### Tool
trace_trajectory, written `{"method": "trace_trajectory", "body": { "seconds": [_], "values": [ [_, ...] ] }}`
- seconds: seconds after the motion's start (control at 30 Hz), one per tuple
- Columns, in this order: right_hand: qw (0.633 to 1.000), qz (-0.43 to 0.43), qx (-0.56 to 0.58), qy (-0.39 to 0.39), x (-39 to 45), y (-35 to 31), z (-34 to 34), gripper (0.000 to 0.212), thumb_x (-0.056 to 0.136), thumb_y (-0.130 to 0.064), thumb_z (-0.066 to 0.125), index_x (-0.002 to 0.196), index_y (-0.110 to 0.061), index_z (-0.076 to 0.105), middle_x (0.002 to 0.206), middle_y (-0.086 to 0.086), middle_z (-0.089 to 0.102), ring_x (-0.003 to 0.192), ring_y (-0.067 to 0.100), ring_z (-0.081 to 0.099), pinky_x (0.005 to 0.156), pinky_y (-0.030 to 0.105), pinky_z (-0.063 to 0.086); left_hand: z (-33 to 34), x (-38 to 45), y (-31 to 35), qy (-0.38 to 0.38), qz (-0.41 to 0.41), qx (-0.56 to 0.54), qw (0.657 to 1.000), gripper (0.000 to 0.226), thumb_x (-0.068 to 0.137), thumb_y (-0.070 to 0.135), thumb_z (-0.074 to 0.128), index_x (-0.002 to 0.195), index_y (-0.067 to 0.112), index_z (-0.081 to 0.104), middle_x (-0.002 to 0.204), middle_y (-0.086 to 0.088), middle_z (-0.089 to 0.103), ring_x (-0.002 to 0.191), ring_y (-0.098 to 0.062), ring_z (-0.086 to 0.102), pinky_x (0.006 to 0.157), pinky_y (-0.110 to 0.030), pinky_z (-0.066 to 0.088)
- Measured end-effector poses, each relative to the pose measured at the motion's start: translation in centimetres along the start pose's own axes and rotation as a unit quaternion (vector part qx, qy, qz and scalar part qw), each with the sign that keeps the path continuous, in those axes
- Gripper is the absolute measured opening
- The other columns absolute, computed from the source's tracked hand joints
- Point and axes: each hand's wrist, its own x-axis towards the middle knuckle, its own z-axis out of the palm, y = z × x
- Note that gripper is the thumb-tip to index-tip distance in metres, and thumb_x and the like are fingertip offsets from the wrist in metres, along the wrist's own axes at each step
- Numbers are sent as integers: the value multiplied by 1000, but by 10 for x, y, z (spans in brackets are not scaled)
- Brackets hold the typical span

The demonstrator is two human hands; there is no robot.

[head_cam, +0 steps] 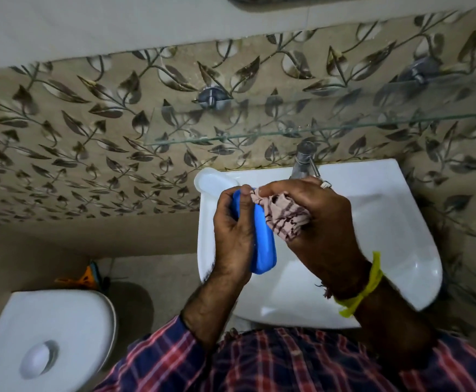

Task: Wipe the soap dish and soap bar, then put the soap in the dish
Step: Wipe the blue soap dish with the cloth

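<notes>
My left hand (232, 230) grips a blue soap bar (263, 244) on edge above the white washbasin (386, 230). My right hand (313, 222) holds a bunched striped cloth (283, 216) pressed against the upper part of the soap. A white soap dish (212, 179) sits on the basin's back left corner, with nothing in it. Part of the soap is hidden behind my left fingers.
A chrome tap (304, 159) stands at the back of the basin, under a glass shelf (287, 128) fixed to the leaf-patterned tiled wall. A white toilet cistern lid (47, 335) lies at lower left. An orange object (88, 275) lies on the floor behind it.
</notes>
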Motion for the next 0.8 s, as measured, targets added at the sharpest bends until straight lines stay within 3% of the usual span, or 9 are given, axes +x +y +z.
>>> {"method": "trace_trajectory", "body": {
  "seconds": [0.07, 0.13, 0.2, 0.3, 0.5, 0.63, 0.8],
  "values": [
    [999, 6, 39, -2, -14, 3, 2, 39, 69, 15, 78, 101, -8, 75, 102, -1, 76, 92, 23, 70, 82, 49, 56, 1, 0, 2, 18, 2, -23, 1000, 30, 94, 42, 60, 99, 13, 60, 80, 3, 67, 74, -14, 65, 66, -33, 57],
    [998, 2, 59, 1, -31, 0, 4, 30, 76, 9, 76, 103, -5, 75, 105, -1, 73, 96, 27, 70, 82, 50, 57, 2, 3, 4, 28, 7, -29, 999, 39, 89, 50, 60, 98, 12, 58, 73, 10, 62, 66, -9, 60, 60, -29, 53],
    [999, -2, 48, 19, -33, -4, 6, 22, 82, 3, 71, 103, -2, 75, 106, 3, 73, 97, 30, 70, 84, 49, 56, 3, -1, 1, 23, 1, -29, 999, 39, 90, 52, 59, 98, 13, 58, 75, 6, 63, 68, -11, 62, 60, -30, 54],
    [999, 14, 31, 39, -5, 3, 5, 34, 75, 8, 66, 105, -6, 75, 104, -2, 74, 97, 24, 71, 87, 44, 56, 9, -9, -2, 17, -14, -41, 999, 32, 97, 51, 57, 94, 19, 60, 81, 0, 67, 75, -14, 65, 66, -31, 56],
    [992, 41, 117, 9, -32, -4, 2, 33, 76, 10, 76, 104, -7, 73, 104, 12, 73, 98, 34, 70, 87, 54, 56, 7, 1, 7, 36, -4, -14, 999, 31, 98, 52, 54, 91, 22, 57, 68, 14, 60, 64, -7, 59, 60, -29, 52],
    [997, 35, 63, 14, -1, 3, -1, 36, 72, 10, 73, 103, -8, 75, 101, -3, 72, 95, 17, 70, 90, 36, 56, 13, -4, 4, 42, -12, -4, 999, 21, 103, 41, 53, 97, 22, 58, 85, 2, 68, 80, -15, 68, 72, -37, 59],
    [989, 66, 132, -12, -26, -4, 4, 34, 72, 17, 80, 103, 2, 74, 103, 13, 75, 98, 30, 73, 88, 52, 58, 4, 7, 13, 59, -12, -3, 998, 34, 99, 55, 53, 98, 21, 55, 81, 0, 58, 73, -18, 59, 66, -37, 52]
  ]
}}
